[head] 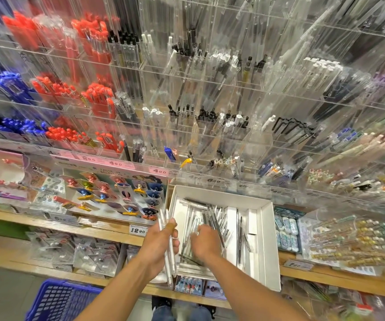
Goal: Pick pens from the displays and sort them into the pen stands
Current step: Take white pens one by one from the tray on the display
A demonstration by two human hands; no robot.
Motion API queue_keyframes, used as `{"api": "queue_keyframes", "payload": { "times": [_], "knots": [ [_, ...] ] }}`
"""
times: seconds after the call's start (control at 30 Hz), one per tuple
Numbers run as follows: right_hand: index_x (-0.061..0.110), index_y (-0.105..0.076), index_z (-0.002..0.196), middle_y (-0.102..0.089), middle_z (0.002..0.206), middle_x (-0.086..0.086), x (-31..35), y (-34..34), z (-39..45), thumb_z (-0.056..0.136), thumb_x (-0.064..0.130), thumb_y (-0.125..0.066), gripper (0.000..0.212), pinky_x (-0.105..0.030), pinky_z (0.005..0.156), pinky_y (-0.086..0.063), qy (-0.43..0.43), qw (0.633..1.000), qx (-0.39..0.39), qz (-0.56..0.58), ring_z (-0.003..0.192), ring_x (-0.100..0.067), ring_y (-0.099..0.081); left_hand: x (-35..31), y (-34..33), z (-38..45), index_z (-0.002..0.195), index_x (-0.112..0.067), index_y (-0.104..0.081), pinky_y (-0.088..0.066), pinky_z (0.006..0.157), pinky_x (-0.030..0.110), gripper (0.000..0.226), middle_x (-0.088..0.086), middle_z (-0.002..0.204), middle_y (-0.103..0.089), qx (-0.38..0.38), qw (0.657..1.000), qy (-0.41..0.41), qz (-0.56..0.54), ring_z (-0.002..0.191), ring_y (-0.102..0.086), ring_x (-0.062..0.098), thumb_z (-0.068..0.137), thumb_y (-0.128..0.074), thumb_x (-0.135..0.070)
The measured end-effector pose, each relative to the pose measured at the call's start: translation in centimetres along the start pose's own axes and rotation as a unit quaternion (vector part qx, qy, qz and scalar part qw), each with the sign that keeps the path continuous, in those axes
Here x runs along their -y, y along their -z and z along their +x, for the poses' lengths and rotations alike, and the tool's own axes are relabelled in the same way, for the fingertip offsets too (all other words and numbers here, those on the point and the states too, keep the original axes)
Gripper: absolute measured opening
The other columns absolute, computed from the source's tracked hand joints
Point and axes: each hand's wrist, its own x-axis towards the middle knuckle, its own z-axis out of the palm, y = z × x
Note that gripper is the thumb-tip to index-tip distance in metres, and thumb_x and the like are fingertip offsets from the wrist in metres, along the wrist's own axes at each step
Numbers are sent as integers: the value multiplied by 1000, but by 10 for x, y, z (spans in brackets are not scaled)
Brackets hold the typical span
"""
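Left hand [161, 242] gripped a pen bundle [167, 249] beside the box [265, 239]; right hand [206, 242] reached among loose pens [212, 218] inside, grip unclear.

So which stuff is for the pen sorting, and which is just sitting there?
For the job:
left hand gripping white pens
right hand reaching into the white box
clear stands

Just there:
blue basket
erasers
price tag
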Motion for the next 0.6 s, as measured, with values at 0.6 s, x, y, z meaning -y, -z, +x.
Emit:
{"api": "queue_keyframes", "payload": {
  "times": [0.6],
  "knots": [
    [19, -69, 90, -73, 78, 2, 8, 58, -43, 89, 26, -67, 7, -19, 65, -51, 90, 927, 104, 348, 70, -9, -69, 2, -8, -4, 111, -3, -63, -39, 43, 25, 34, 4, 69, -60, 15, 996, -7, 93, 46, -38, 13, 90, -70, -29]
  ]
}}
